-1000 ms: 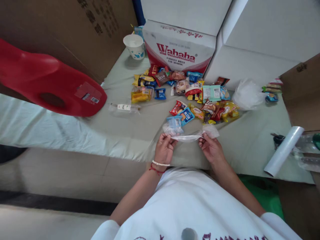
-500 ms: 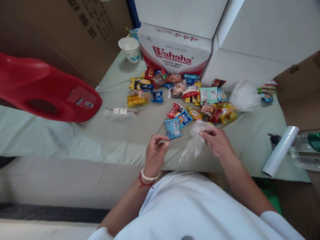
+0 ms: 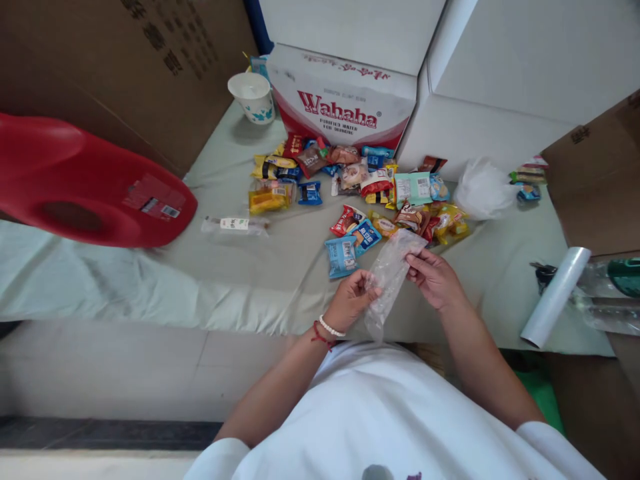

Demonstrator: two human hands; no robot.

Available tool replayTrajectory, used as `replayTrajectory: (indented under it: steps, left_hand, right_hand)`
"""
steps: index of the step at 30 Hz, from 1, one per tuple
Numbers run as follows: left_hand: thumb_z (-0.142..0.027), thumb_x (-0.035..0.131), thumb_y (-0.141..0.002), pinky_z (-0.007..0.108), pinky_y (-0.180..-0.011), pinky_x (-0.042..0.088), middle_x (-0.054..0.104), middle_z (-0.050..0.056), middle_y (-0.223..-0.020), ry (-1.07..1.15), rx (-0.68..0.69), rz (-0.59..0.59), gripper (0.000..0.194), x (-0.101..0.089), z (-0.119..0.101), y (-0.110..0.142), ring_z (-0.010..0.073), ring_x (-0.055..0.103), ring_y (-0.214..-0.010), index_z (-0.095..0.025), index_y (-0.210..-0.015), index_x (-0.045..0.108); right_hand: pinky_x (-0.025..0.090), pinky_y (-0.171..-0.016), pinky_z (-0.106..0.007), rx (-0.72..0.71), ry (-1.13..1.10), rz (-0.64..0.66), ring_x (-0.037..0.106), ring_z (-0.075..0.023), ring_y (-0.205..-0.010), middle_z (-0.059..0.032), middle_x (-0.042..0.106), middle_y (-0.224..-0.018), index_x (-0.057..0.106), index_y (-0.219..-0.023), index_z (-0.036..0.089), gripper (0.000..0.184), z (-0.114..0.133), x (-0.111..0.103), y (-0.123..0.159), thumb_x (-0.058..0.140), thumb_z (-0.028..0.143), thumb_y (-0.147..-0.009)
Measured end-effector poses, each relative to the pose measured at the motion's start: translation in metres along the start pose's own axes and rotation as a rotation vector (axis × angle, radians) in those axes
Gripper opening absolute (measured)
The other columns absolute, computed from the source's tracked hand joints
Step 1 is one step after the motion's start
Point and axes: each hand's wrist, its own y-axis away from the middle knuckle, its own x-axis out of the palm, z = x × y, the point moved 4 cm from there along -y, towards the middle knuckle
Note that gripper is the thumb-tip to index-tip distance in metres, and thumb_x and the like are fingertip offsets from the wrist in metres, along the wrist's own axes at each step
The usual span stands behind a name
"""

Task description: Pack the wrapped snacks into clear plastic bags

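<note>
Between my two hands hangs a clear plastic bag (image 3: 393,273), thin and flattened, above the front of the covered table. My right hand (image 3: 434,275) pinches its right side near the top. On the left edge, my left hand (image 3: 353,297) grips it between thumb and fingers. Just beyond lie a light blue snack packet (image 3: 342,257), a darker blue packet (image 3: 366,236) and a red packet (image 3: 347,221). Yellow packets (image 3: 449,223) and a brown packet (image 3: 413,217) sit behind the bag.
A larger heap of snack packets (image 3: 353,175) rests against a Wahaha carton (image 3: 340,100). Leftward are a paper cup (image 3: 253,100), a clear wrapper with a label (image 3: 235,225) and a large red jug (image 3: 90,180). A white plastic bag (image 3: 485,190), film roll (image 3: 556,297) and bottles (image 3: 613,313) stand right.
My left hand has moved right and taken hold of the bag's left edge. The bag, bunched and hanging from my right hand before, is now spread flatter between both hands.
</note>
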Motion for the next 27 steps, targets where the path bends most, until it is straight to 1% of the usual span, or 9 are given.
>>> replayTrajectory:
  steps: [4, 6, 10, 14, 19, 21, 23, 24, 27]
  left_hand:
    - [-0.076, 0.069, -0.075, 0.026, -0.059, 0.051, 0.070, 0.007, -0.089, 0.188, -0.215, 0.043, 0.062, -0.003, 0.003, 0.009, 0.0161, 0.062, -0.077, -0.017, -0.094, 0.072]
    - [-0.075, 0.074, -0.071, 0.027, -0.059, 0.054, 0.071, 0.009, -0.095, 0.201, -0.292, 0.068, 0.062, -0.002, 0.004, 0.009, 0.0189, 0.064, -0.083, -0.016, -0.088, 0.072]
    - [-0.058, 0.087, -0.065, 0.023, -0.056, 0.051, 0.067, 0.002, -0.083, 0.090, -0.194, -0.022, 0.050, 0.001, 0.004, -0.001, 0.0152, 0.063, -0.077, -0.017, -0.087, 0.069]
    - [-0.054, 0.090, -0.059, 0.020, -0.047, 0.040, 0.061, -0.002, -0.062, -0.025, -0.078, -0.132, 0.048, 0.004, 0.012, -0.013, 0.0107, 0.056, -0.058, -0.015, -0.079, 0.068]
    - [-0.049, 0.086, -0.063, 0.024, -0.053, 0.045, 0.064, -0.002, -0.061, -0.026, -0.012, -0.270, 0.039, -0.003, 0.021, -0.019, 0.0097, 0.056, -0.054, -0.016, -0.074, 0.069]
    - [-0.045, 0.087, -0.062, 0.025, -0.056, 0.047, 0.066, -0.001, -0.064, -0.029, 0.004, -0.289, 0.036, -0.004, 0.022, -0.019, 0.0101, 0.057, -0.056, -0.016, -0.075, 0.071]
    - [-0.041, 0.089, -0.060, 0.026, -0.060, 0.048, 0.068, -0.001, -0.066, -0.031, 0.022, -0.301, 0.034, -0.006, 0.021, -0.017, 0.0103, 0.057, -0.059, -0.017, -0.078, 0.073]
    - [-0.039, 0.089, -0.059, 0.026, -0.061, 0.048, 0.068, -0.002, -0.067, -0.031, 0.028, -0.308, 0.033, -0.007, 0.021, -0.016, 0.0102, 0.057, -0.059, -0.017, -0.078, 0.073]
    - [-0.040, 0.088, -0.060, 0.026, -0.061, 0.048, 0.068, -0.001, -0.068, -0.013, 0.030, -0.328, 0.031, -0.015, 0.020, -0.013, 0.0109, 0.058, -0.061, -0.018, -0.077, 0.074]
  right_hand:
    - [0.046, -0.063, -0.023, 0.003, 0.048, 0.016, 0.057, -0.0112, -0.072, 0.0019, 0.067, -0.087, 0.070, -0.086, 0.023, 0.033, -0.018, 0.002, -0.009, 0.086, 0.043, -0.066]
    - [0.045, -0.063, -0.024, -0.008, 0.081, 0.051, 0.056, -0.0117, -0.071, 0.0021, 0.066, -0.084, 0.068, -0.085, 0.023, 0.032, -0.025, 0.010, -0.012, 0.083, 0.045, -0.068]
    - [0.041, -0.060, -0.025, -0.133, 0.292, 0.121, 0.051, -0.0125, -0.063, 0.0025, 0.060, -0.071, 0.067, -0.085, 0.021, 0.026, -0.033, 0.029, -0.021, 0.071, 0.046, -0.078]
    - [0.045, -0.064, -0.028, -0.248, 0.462, 0.100, 0.056, -0.0158, -0.069, -0.0010, 0.065, -0.080, 0.066, -0.095, 0.021, 0.028, -0.040, 0.031, -0.030, 0.063, 0.046, -0.083]
    - [0.051, -0.085, -0.035, -0.524, 0.658, -0.208, 0.060, -0.0222, -0.101, -0.0103, 0.065, -0.115, 0.063, -0.113, 0.023, 0.037, -0.024, 0.014, -0.006, 0.066, 0.046, -0.085]
    - [0.051, -0.085, -0.035, -0.476, 0.668, -0.081, 0.061, -0.0227, -0.103, -0.0091, 0.066, -0.112, 0.065, -0.108, 0.023, 0.034, -0.025, 0.015, 0.006, 0.069, 0.047, -0.084]
    - [0.052, -0.079, -0.032, -0.321, 0.626, 0.080, 0.063, -0.0210, -0.091, -0.0054, 0.069, -0.096, 0.068, -0.097, 0.023, 0.031, -0.033, 0.016, 0.012, 0.073, 0.048, -0.080]
    - [0.052, -0.075, -0.031, -0.262, 0.580, 0.085, 0.062, -0.0191, -0.083, -0.0032, 0.068, -0.087, 0.068, -0.091, 0.023, 0.030, -0.035, 0.014, 0.013, 0.075, 0.050, -0.078]
    - [0.049, -0.064, -0.026, -0.169, 0.352, -0.053, 0.056, -0.0138, -0.067, 0.0010, 0.064, -0.075, 0.064, -0.083, 0.022, 0.034, -0.039, -0.005, 0.007, 0.074, 0.054, -0.077]
